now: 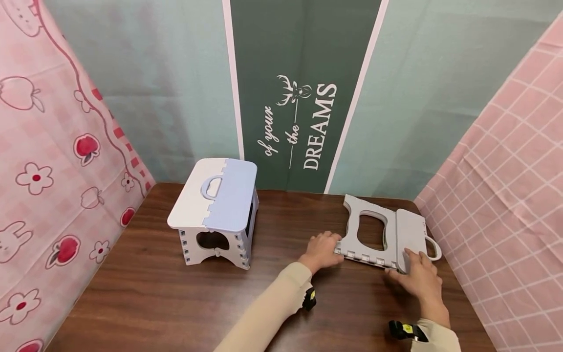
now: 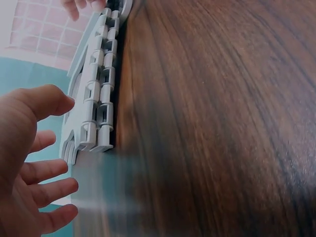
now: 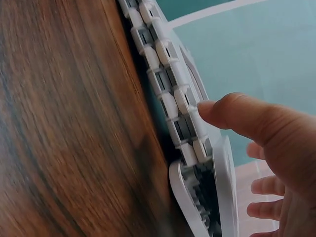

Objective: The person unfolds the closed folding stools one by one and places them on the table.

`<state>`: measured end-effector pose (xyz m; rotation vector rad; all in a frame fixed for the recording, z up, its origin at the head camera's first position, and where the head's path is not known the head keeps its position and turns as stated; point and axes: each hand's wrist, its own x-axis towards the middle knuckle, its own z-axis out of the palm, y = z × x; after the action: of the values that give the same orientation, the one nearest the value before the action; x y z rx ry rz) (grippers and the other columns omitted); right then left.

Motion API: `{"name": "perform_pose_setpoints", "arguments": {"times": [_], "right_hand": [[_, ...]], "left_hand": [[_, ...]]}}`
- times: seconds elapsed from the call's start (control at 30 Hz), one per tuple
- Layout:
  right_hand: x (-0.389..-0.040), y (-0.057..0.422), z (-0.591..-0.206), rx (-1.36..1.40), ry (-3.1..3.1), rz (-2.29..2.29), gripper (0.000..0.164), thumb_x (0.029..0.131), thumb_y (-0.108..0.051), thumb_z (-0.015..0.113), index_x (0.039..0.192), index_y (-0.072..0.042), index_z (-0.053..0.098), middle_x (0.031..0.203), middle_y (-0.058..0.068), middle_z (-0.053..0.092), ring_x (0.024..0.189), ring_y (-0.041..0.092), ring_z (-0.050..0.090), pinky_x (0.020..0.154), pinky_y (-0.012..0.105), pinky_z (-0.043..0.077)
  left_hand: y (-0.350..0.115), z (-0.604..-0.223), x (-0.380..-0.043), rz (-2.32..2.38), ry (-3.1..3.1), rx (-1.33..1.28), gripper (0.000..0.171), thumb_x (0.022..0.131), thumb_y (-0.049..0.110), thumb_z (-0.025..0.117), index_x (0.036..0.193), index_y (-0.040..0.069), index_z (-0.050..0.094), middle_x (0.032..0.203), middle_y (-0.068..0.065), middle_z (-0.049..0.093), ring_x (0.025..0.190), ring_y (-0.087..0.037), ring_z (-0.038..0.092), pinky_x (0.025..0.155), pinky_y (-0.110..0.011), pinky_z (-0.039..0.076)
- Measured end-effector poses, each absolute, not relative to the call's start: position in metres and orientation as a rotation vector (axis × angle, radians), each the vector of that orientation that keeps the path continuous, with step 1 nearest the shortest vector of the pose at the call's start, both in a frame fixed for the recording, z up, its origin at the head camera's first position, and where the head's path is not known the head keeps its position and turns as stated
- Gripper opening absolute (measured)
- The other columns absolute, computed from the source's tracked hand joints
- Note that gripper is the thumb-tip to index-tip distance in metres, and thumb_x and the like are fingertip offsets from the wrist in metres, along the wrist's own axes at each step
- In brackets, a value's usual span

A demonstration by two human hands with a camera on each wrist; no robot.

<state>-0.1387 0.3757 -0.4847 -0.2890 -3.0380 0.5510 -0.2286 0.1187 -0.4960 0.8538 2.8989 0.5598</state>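
A folded step stool [image 1: 411, 234], grey-white with a loop handle at its right end, lies flat on the table at the right. My left hand [image 1: 322, 252] is at the leg end of it, fingers spread and fairly straight in the left wrist view. Over the seat-panel end is my right hand [image 1: 422, 278], its fingers on or just above the panel. In the right wrist view the thumb of the right hand [image 3: 281, 138] is at the hinged edge of the folded stool [image 3: 224, 168]. Whether the left fingertips touch the stool, I cannot tell.
An unfolded step stool [image 1: 233, 200], half white and half pale blue, stands upright at the left of the brown wooden table [image 1: 145, 293]. Patterned cloths hang along the back and both sides. The folded stool lies near the right cloth [image 1: 510, 205].
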Motion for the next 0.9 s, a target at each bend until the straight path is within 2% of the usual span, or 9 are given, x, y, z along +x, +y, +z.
{"name": "perform_pose_setpoints", "arguments": {"times": [0.13, 0.33, 0.57, 0.7, 0.8, 0.9], "right_hand": [[-0.137, 0.383, -0.49, -0.329, -3.013, 0.55, 0.102, 0.071, -0.056, 0.071, 0.139, 0.005, 0.026, 0.132, 0.042, 0.02, 0.112, 0.065, 0.021, 0.074, 0.073, 0.024], [-0.132, 0.393, -0.495, -0.416, -3.012, 0.569, 0.11, 0.069, -0.056, 0.073, 0.141, 0.007, 0.019, 0.131, 0.041, 0.02, 0.111, 0.064, 0.022, 0.074, 0.073, 0.024], [-0.132, 0.403, -0.498, -0.517, -3.006, 0.614, 0.112, 0.067, -0.047, 0.077, 0.137, 0.016, 0.015, 0.127, 0.043, 0.022, 0.11, 0.063, 0.023, 0.078, 0.071, 0.026], [-0.132, 0.411, -0.5, -0.465, -2.993, 0.591, 0.099, 0.067, -0.038, 0.079, 0.13, 0.018, 0.028, 0.114, 0.044, 0.034, 0.102, 0.061, 0.031, 0.077, 0.067, 0.03], [-0.131, 0.416, -0.501, -0.365, -2.977, 0.556, 0.082, 0.066, -0.031, 0.08, 0.121, 0.016, 0.04, 0.101, 0.041, 0.045, 0.092, 0.058, 0.039, 0.074, 0.063, 0.033], [-0.131, 0.417, -0.5, -0.302, -2.963, 0.542, 0.073, 0.064, -0.025, 0.079, 0.116, 0.014, 0.046, 0.095, 0.038, 0.05, 0.088, 0.057, 0.042, 0.072, 0.061, 0.034]], "left_hand": [[0.125, -0.499, -0.227, 0.547, 2.874, 0.872, 0.054, 0.081, 0.041, 0.066, 0.129, 0.022, 0.053, 0.121, 0.003, 0.053, 0.105, -0.014, 0.052, 0.078, -0.032, 0.041], [0.131, -0.502, -0.231, 0.572, 2.884, 0.86, 0.056, 0.079, 0.038, 0.068, 0.13, 0.02, 0.052, 0.121, 0.0, 0.053, 0.101, -0.015, 0.053, 0.077, -0.03, 0.042], [0.135, -0.498, -0.235, 0.707, 2.82, 0.809, 0.06, 0.076, 0.029, 0.075, 0.129, 0.014, 0.052, 0.118, -0.003, 0.053, 0.097, -0.014, 0.056, 0.075, -0.023, 0.045], [0.137, -0.5, -0.235, 0.731, 2.801, 0.809, 0.058, 0.075, 0.024, 0.076, 0.127, 0.011, 0.053, 0.115, -0.004, 0.053, 0.096, -0.014, 0.056, 0.075, -0.02, 0.045], [0.138, -0.504, -0.235, 0.727, 2.816, 0.826, 0.053, 0.075, 0.022, 0.076, 0.123, 0.01, 0.057, 0.109, -0.003, 0.054, 0.094, -0.013, 0.056, 0.075, -0.019, 0.044], [0.14, -0.506, -0.234, 0.681, 2.847, 0.827, 0.048, 0.077, 0.025, 0.076, 0.119, 0.01, 0.059, 0.105, -0.002, 0.052, 0.092, -0.013, 0.056, 0.075, -0.019, 0.045]]}}
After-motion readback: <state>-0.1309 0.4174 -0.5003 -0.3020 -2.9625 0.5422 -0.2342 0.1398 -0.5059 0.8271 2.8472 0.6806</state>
